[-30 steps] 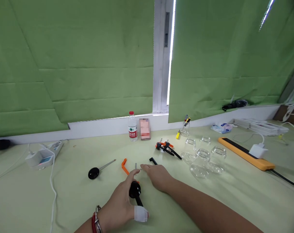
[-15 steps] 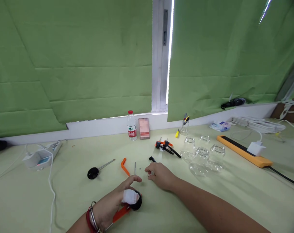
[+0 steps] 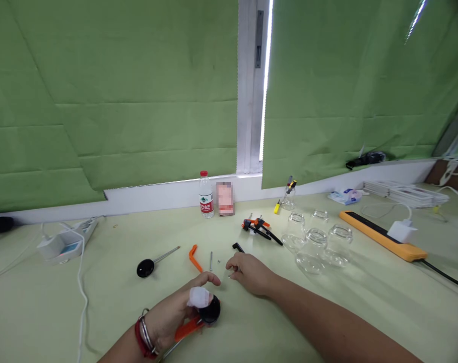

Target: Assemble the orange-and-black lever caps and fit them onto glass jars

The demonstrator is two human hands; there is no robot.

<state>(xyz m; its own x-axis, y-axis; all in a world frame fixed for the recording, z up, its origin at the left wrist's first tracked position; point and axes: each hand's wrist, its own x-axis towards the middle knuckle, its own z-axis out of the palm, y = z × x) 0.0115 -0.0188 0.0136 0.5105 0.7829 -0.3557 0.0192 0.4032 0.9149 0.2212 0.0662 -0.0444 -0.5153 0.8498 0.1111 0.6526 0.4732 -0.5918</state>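
In my left hand [image 3: 183, 305], low in the middle, is a black round-topped part [image 3: 209, 310] with an orange arm [image 3: 188, 327] and a metal rod below it. White wrapping covers one finger; the thumb is stretched out. My right hand [image 3: 249, 272] rests on the table with its fingers curled in; a tiny bit shows by the thumb tip, too small to name. Just behind this hand lies a black crank-like piece [image 3: 238, 247], partly hidden. Between the hands are a metal bolt [image 3: 211, 261], a tiny light piece [image 3: 218, 261] and a bent orange piece [image 3: 194, 258].
A black disc with a metal shaft [image 3: 145, 268] lies left. Black-and-orange assemblies [image 3: 261, 229] and several glass jars [image 3: 315, 247] stand right. Behind are a water bottle [image 3: 206, 196], a pink box [image 3: 225, 199] and screwdrivers [image 3: 289, 190] in a jar. Power strips [image 3: 383, 237] [image 3: 66, 247] lie at both sides.
My left hand has tilted slightly with the black part, showing more of its round top and the rod. My right hand's fingers have drawn slightly closer together, nearly in place.
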